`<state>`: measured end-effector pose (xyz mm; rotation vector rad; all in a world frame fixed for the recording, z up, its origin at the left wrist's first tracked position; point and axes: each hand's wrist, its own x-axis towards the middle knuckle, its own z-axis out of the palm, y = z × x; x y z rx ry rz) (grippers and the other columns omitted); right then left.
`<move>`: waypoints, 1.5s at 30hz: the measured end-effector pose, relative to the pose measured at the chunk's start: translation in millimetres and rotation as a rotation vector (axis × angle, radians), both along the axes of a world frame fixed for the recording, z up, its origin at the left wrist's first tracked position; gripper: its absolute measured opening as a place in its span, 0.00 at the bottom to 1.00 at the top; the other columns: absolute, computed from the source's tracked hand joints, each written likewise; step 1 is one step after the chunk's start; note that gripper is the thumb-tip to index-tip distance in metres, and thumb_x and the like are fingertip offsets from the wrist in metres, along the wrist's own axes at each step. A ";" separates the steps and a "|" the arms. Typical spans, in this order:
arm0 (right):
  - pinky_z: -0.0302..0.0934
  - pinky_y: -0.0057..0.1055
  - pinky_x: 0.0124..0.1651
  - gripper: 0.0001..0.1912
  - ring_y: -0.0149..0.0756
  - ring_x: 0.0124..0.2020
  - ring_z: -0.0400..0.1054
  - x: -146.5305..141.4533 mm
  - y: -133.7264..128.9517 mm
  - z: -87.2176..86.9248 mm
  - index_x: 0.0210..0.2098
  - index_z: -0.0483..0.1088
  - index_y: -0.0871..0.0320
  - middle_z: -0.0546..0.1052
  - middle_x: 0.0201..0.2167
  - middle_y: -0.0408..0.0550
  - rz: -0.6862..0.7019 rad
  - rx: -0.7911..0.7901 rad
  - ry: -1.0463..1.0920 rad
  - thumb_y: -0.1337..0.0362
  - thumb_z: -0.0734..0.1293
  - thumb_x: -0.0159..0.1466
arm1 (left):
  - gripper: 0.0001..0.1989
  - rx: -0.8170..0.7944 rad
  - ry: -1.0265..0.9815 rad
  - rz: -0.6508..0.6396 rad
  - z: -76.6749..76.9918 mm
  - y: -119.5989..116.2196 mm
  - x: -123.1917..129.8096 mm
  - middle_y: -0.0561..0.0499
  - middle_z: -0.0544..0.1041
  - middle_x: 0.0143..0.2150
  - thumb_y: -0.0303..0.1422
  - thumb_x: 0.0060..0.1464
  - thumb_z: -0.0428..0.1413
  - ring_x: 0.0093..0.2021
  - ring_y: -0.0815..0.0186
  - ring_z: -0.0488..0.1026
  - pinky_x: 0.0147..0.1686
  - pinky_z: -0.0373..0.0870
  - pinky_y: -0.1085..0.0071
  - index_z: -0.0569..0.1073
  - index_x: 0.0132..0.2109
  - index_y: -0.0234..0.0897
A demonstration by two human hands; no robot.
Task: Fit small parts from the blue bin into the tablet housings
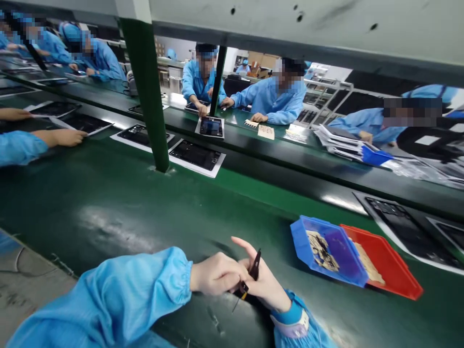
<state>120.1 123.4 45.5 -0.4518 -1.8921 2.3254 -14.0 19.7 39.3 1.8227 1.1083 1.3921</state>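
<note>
Just above the green bench top, my two hands meet at the bottom middle. My right hand is closed around dark tweezers. Their broad end sticks up between thumb and fingers, and one finger points up and left. A thin pointed tip shows below the hands. By the right thumb is a small black piece with a yellow part, too small to name. My left hand is closed in a pinch against the right fingers; what lies between its fingertips is hidden.
To the right stand a blue bin with small dark and tan pieces and a red bin. Dark tablet-like panels lie on white sheets along a conveyor belt. A green post rises ahead. Co-workers in blue sit opposite; another person's hand reaches in left.
</note>
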 end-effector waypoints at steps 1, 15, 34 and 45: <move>0.48 0.22 0.23 0.46 0.23 0.18 0.46 0.3 0.3 -2.9 0.60 0.52 0.52 0.53 0.18 0.29 0.012 -0.006 -0.014 0.57 0.76 0.47 | 0.33 -0.003 -0.007 -0.013 -2.4 0.6 -0.3 0.48 0.69 0.19 0.52 0.61 0.31 0.21 0.68 0.66 0.24 0.66 0.73 0.69 0.30 0.33; 0.43 0.25 0.21 0.18 0.25 0.17 0.44 13.8 -10.6 -3.1 0.45 0.65 0.53 0.53 0.17 0.33 -0.171 -0.042 0.156 0.54 0.68 0.58 | 0.15 -0.034 -0.107 0.122 -4.2 -3.3 -0.4 0.54 0.67 0.16 0.26 0.51 0.47 0.17 0.74 0.62 0.21 0.59 0.77 0.65 0.18 0.35; 0.66 0.28 0.31 0.10 0.29 0.25 0.69 27.0 -32.7 -3.0 0.40 0.73 0.53 0.76 0.27 0.42 -0.745 0.195 0.096 0.64 0.70 0.58 | 0.14 -0.199 -0.084 0.453 -5.1 -5.0 -7.9 0.58 0.58 0.17 0.26 0.52 0.51 0.19 0.76 0.55 0.21 0.52 0.78 0.60 0.20 0.34; 0.62 0.28 0.33 0.06 0.28 0.27 0.66 22.6 -32.9 0.9 0.36 0.70 0.56 0.72 0.26 0.41 -0.631 0.111 0.145 0.60 0.65 0.63 | 0.11 -0.153 -0.076 0.205 -2.0 -7.6 -13.1 0.54 0.67 0.19 0.24 0.52 0.48 0.21 0.74 0.63 0.24 0.59 0.77 0.68 0.24 0.34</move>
